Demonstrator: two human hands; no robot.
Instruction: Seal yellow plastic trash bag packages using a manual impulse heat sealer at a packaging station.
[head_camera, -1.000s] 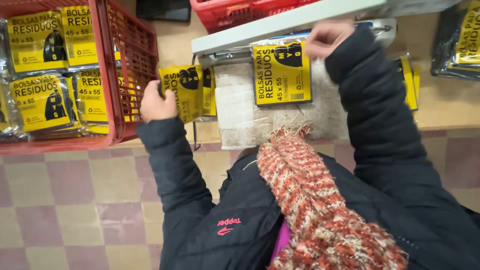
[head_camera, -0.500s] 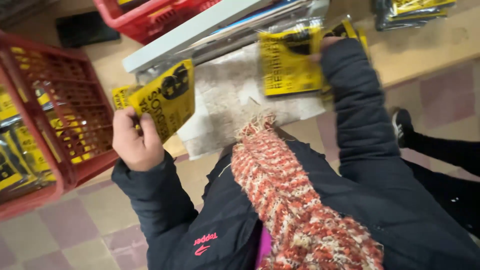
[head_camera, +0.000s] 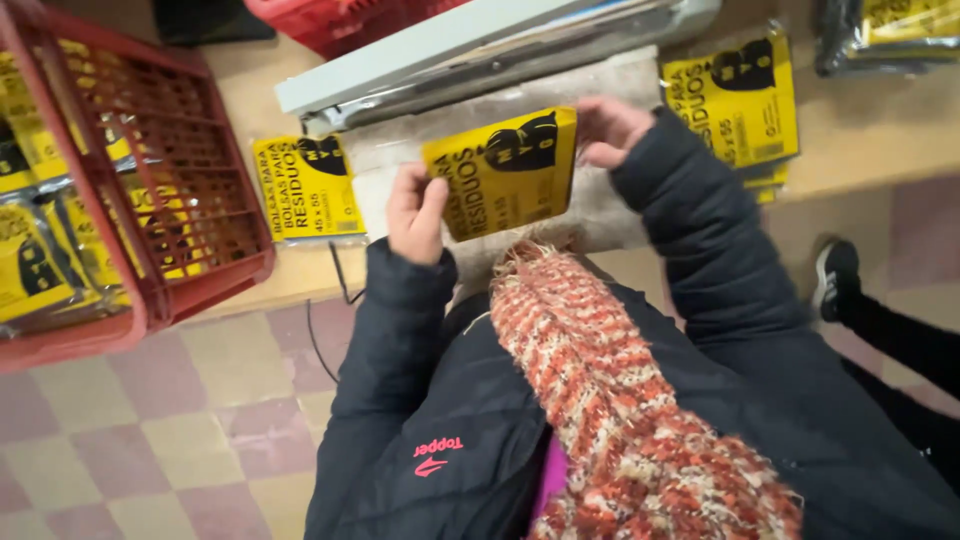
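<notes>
Both my hands hold one yellow and black packet of bags (head_camera: 505, 170) in front of my chest. My left hand (head_camera: 415, 212) grips its left edge and my right hand (head_camera: 608, 130) pinches its upper right corner. The packet hangs tilted over a grey cloth pad (head_camera: 600, 205) on the wooden table (head_camera: 870, 140). Just beyond it lies a long grey heat sealer bar (head_camera: 470, 50).
A stack of matching packets (head_camera: 305, 188) lies left of the pad, another stack (head_camera: 735, 105) to the right. A red plastic crate (head_camera: 150, 200) full of packets stands at the left. Another person's leg and dark shoe (head_camera: 835, 280) are at the right on the checkered floor (head_camera: 150, 430).
My left hand brought its packet in from the left. Both hands now hold one packet over the pad, and the view has swung right.
</notes>
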